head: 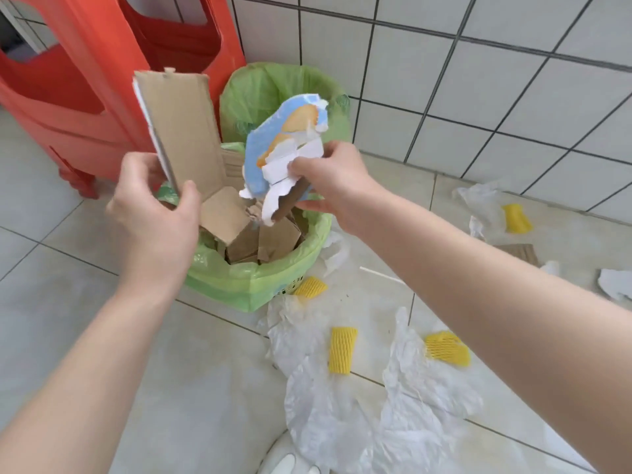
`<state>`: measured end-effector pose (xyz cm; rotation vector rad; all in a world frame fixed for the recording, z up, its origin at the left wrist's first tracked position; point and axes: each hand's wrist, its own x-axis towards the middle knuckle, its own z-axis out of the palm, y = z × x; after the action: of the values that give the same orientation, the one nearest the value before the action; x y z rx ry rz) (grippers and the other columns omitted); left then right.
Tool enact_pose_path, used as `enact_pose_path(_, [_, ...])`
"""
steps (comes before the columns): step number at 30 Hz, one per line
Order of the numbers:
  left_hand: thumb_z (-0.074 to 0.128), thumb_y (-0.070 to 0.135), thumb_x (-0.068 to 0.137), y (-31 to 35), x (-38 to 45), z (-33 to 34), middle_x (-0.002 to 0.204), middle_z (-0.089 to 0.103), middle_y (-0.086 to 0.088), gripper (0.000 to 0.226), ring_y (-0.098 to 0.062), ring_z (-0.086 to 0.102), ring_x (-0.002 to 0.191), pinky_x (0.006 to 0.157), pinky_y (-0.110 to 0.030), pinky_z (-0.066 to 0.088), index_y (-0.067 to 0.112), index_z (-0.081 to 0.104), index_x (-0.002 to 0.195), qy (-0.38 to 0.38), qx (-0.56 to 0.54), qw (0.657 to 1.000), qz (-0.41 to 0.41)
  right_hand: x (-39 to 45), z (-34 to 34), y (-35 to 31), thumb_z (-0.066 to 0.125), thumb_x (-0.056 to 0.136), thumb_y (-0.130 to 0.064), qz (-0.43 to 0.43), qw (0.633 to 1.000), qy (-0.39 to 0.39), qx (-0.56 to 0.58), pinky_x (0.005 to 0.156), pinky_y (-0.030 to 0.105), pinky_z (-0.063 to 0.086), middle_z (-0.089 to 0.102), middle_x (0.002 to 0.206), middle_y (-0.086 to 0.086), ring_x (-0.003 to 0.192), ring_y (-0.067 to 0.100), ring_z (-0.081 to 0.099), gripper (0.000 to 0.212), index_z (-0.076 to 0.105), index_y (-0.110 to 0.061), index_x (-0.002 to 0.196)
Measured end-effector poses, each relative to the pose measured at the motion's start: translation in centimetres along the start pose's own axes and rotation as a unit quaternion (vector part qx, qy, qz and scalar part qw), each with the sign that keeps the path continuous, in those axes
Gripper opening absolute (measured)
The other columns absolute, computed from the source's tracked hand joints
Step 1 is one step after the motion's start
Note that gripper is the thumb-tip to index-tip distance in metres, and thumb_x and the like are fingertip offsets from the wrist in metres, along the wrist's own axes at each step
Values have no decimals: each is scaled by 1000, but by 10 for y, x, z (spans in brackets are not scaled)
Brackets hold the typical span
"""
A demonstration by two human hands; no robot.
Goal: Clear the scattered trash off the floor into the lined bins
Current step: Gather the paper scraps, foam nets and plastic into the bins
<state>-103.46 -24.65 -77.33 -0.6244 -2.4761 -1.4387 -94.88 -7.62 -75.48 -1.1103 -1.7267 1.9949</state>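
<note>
Trash partly cleared: near bin [239,285] cardboard-filled; left hand [154,213] grips cardboard [181,131], right hand [328,179] pinches torn packaging [277,148]; plastic sheets [342,415] and yellow nets [342,350] remain on floor [85,319].

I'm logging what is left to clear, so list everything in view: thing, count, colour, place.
lined bins: two, green liners, by the wall; near one holds cardboard
cardboard sheet: one, brown, in left hand
torn printed card: one, blue and white, in right hand
foam nets: five, yellow, on floor
plastic wraps: several, clear white, on floor
cardboard scrap: one, brown, floor at right
stools: stacked, red, beside bins
left hand: grips sheet
right hand: pinches card
</note>
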Motion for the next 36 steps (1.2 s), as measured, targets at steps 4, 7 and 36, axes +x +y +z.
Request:
enact_pose_path(4, [58, 18, 86, -5, -14, 23, 103, 62, -1, 27, -30, 58, 94, 72, -34, 37, 16, 50, 112, -113, 137, 983, 37, 7, 15, 18, 63, 81, -10, -54, 979, 28, -196, 74, 45, 58, 57, 104, 12, 98, 32, 61, 37, 39, -9, 110])
enact_pose_path(7, [56, 18, 86, -10, -24, 32, 108, 59, 4, 30, -29, 57, 94, 74, -37, 44, 22, 46, 115, -210, 178, 960, 42, 6, 20, 27, 59, 86, -22, -92, 953, -1, -288, 81, 44, 52, 60, 104, 13, 97, 33, 60, 42, 35, -7, 118])
enact_pose_path(36, [58, 12, 84, -28, 6, 60, 76, 58, -17, 10, -37, 54, 69, 57, -40, 46, 8, 49, 84, -182, 246, 950, 64, 22, 22, 36, 63, 89, -24, -167, 802, -23, -573, 65, 35, 37, 53, 86, 12, 81, 31, 51, 24, 46, -12, 78])
